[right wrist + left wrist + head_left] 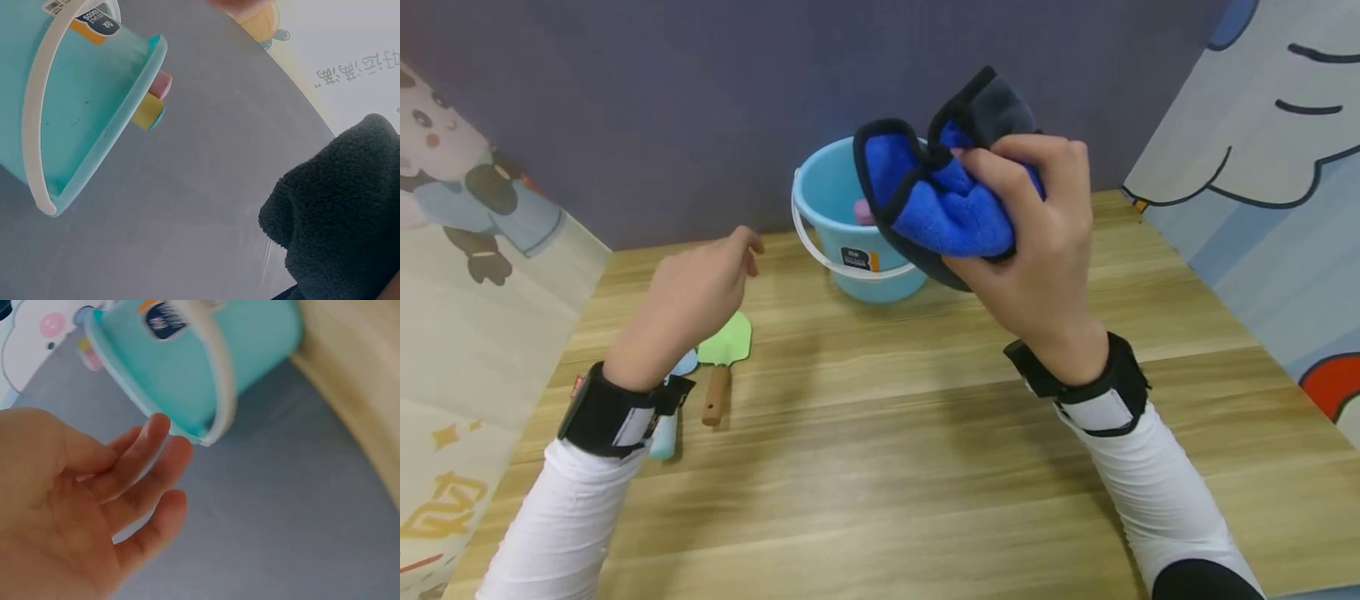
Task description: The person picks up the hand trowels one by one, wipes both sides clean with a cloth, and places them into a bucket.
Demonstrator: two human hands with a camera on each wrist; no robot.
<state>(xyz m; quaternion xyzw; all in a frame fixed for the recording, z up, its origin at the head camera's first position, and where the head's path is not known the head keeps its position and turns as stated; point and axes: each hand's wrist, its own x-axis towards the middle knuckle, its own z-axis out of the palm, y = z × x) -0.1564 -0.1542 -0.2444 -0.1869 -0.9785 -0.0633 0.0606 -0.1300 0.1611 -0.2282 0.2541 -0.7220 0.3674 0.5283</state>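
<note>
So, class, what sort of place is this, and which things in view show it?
Probably a child-themed corner set up for tabletop activities: a wood-grain table reaches a dark backdrop, with cartoon-printed walls on both sides. The wider room is out of view.

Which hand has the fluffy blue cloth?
The right hand: it grips the blue cloth, bunched up with black edges. The left hand is different: it holds nothing.
</note>
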